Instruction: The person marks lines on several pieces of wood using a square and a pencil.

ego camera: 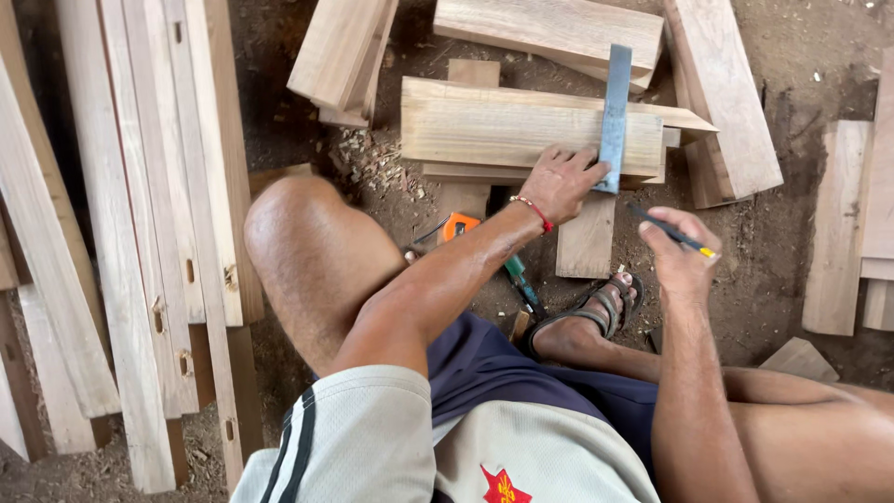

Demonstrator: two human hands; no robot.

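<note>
My left hand [562,183] presses down on the near end of a metal square [615,114] that lies across a pale wooden board [507,130]. A red cord is tied around that wrist. My right hand [678,258] hovers just right of the board, off the wood, gripping a dark pencil [672,232] with a yellow end. The board rests on other pieces of timber on the dirt ground.
Long planks with cut mortises [158,205] lie at the left. More boards [722,93] are stacked at the top and right. An orange tape measure [457,226] and a green-handled tool [521,282] lie by my sandalled foot [601,312]. My bare knee [307,242] is raised at centre-left.
</note>
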